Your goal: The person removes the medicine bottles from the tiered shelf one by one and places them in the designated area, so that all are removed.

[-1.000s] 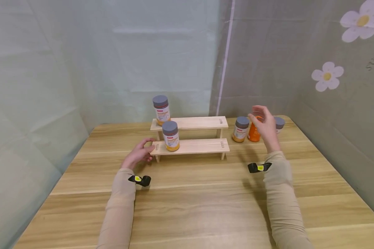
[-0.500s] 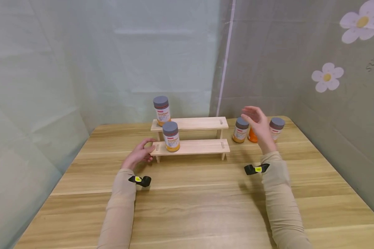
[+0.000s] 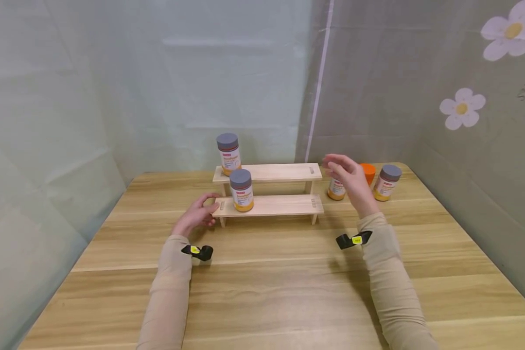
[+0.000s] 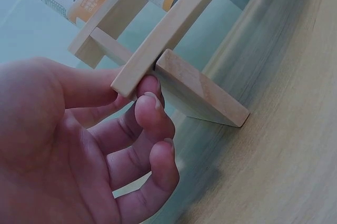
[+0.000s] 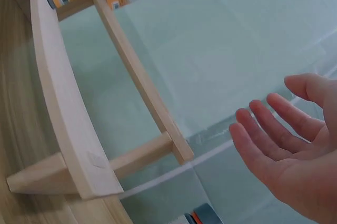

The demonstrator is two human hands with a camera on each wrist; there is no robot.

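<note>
A two-step wooden rack (image 3: 280, 206) stands on the table, with one grey-lidded jar (image 3: 229, 154) at the left of its upper step and another jar (image 3: 242, 190) at the left of its lower step. My left hand (image 3: 196, 214) pinches the left end of the lower board, its thumb above and fingers beneath, as the left wrist view shows at the board end (image 4: 129, 79). My right hand (image 3: 352, 182) is raised with relaxed fingers, holding nothing. It partly covers a jar (image 3: 336, 189) right of the rack; in the right wrist view the hand (image 5: 295, 145) is apart from the rack.
An orange-lidded container (image 3: 368, 172), partly hidden by my right hand, stands beside another grey-lidded jar (image 3: 387, 183) at the table's back right. Pale curtains, flowered at the right, hang around the wooden table (image 3: 262, 282).
My right hand has moved left, from in front of the orange container to the jar nearest the rack, uncovering the rightmost jar. The left hand keeps its hold on the rack.
</note>
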